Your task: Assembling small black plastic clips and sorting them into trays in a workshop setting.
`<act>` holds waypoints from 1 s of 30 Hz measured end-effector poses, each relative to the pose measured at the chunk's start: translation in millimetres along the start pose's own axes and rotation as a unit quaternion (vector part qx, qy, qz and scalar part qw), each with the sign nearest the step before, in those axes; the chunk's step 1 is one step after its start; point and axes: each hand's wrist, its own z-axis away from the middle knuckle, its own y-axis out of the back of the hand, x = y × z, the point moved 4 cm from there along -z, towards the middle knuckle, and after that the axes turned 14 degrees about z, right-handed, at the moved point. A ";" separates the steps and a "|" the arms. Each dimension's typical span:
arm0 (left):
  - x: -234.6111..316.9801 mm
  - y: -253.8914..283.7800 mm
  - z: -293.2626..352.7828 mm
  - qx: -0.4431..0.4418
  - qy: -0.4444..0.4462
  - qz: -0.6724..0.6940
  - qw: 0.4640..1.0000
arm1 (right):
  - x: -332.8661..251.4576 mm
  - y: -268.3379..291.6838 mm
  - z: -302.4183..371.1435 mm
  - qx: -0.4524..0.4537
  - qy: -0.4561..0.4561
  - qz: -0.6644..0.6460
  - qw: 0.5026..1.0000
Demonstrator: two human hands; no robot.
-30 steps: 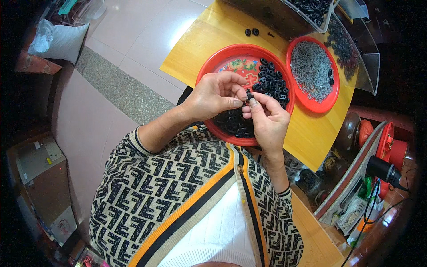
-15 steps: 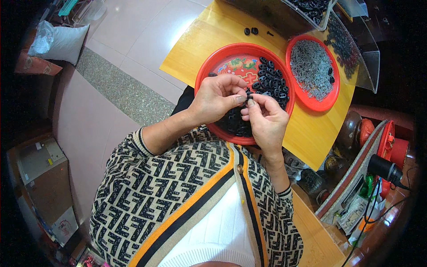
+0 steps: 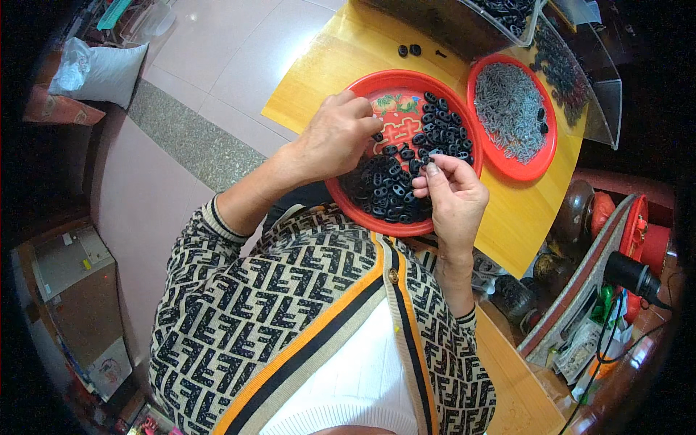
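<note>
Head view: the right hand (image 3: pixel 458 201) pinches a small black part (image 3: pixel 428 162) between thumb and index fingertip, above loose black pieces (image 3: pixel 391 194) in the red tray (image 3: pixel 398 130). The left hand (image 3: pixel 337 136) curls over the left rim; its grip cannot be told. Bare printed base adjoins its fingertips.

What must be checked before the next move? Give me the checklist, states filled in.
1. Right hand grips a small black part: ok, pinched at the fingertips.
2. Left hand empty: cannot tell, its fingertips are hidden.
3. Round red tray within reach: ok, both hands are over it.
4. Smaller red tray holds only grey pieces: not ok, black pieces lie there too.
5. Loose parts off the tabletop: not ok, two black ovals lie beyond the round tray.
</note>
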 end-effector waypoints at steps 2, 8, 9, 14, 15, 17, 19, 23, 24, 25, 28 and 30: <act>-6.2 -10.0 -3.4 -0.023 0.000 -0.025 0.999 | -0.6 0.5 0.3 0.001 -0.005 0.005 1.000; -8.6 -19.8 -9.1 -0.094 0.025 -0.049 0.994 | 2.6 -1.0 1.5 -0.016 -0.001 0.004 1.000; -7.8 -18.2 -9.9 -0.071 0.013 -0.031 0.997 | 2.5 -0.3 1.4 -0.014 -0.001 0.004 1.000; -2.2 -13.6 0.0 -0.010 0.069 0.157 0.985 | 3.0 -2.1 -1.3 -0.038 -0.001 -0.066 0.997; 1.7 -13.0 1.0 -0.002 0.100 0.245 0.964 | 1.8 -3.6 -2.0 -0.038 -0.001 -0.066 0.997; 9.1 -12.2 2.8 0.006 0.130 0.330 0.935 | -3.1 -10.0 -3.2 -0.046 0.014 -0.112 0.993; 16.7 -12.6 3.6 -0.015 0.116 0.382 0.917 | -3.6 -16.1 -5.4 -0.053 0.021 -0.116 0.992; 14.1 -17.4 7.8 0.026 0.138 0.472 0.871 | -6.4 -22.1 -4.3 -0.066 0.020 -0.124 0.990; 13.0 -20.0 9.9 0.040 0.198 0.548 0.811 | -5.8 -22.4 -3.7 -0.068 0.016 -0.133 0.989; 12.0 -23.8 12.5 0.053 0.256 0.618 0.741 | -4.8 -22.6 -3.7 -0.068 0.016 -0.132 0.989; 10.3 -30.0 16.9 0.094 0.271 0.690 0.665 | -4.7 -23.6 -4.2 -0.073 0.025 -0.144 0.987; 8.0 -36.7 21.0 0.099 0.272 0.721 0.629 | -7.6 -23.7 -4.0 -0.064 0.029 -0.146 0.987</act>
